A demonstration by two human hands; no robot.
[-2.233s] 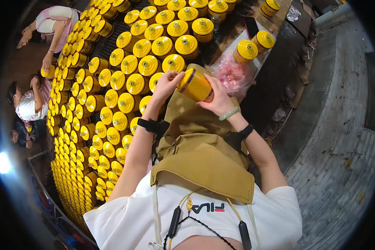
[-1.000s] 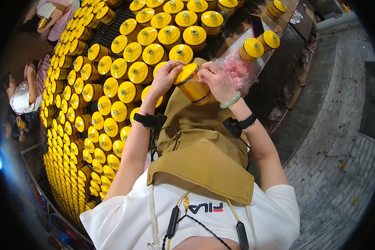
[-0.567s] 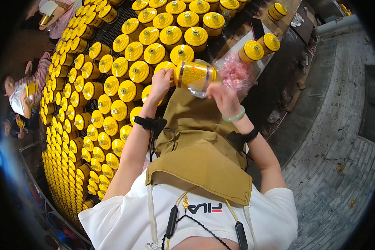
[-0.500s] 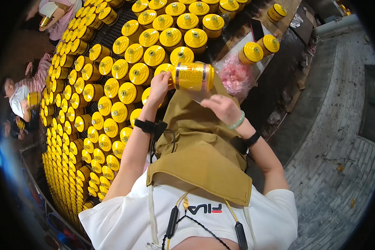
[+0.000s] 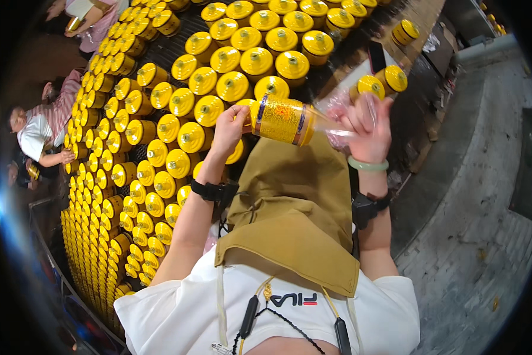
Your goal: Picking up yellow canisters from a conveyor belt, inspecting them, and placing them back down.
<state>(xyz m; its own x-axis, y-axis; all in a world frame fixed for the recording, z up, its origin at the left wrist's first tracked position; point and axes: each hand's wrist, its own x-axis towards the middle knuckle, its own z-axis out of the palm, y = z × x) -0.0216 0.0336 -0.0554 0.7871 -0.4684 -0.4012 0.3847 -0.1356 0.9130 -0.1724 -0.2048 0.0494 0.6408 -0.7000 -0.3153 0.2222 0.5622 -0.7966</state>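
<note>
My left hand (image 5: 229, 130) is closed on one end of a yellow cylinder (image 5: 282, 120), pinching its narrow neck. The cylinder lies sideways above my lap, its middle wrapped in a gold patterned band with dark blue edges. Off to the right, my raised right hand (image 5: 369, 131) grips a strip of clear plastic film (image 5: 331, 124). The strip stretches back toward the free end of the cylinder; motion blurs it, and whether it still sticks there I cannot tell.
Rows of similar yellow cylinders (image 5: 233, 87) with domed tops crowd the left and far side. Behind my right hand lies crumpled pinkish plastic (image 5: 338, 106). A dark phone-like slab (image 5: 376, 57) and cylinders (image 5: 392, 78) sit beyond. Another person (image 5: 41, 139) works at far left.
My right hand has swung right and up, away from the cylinder, drawing the clear film out. The cylinder has tilted, its free end lower, and its patterned face has turned.
</note>
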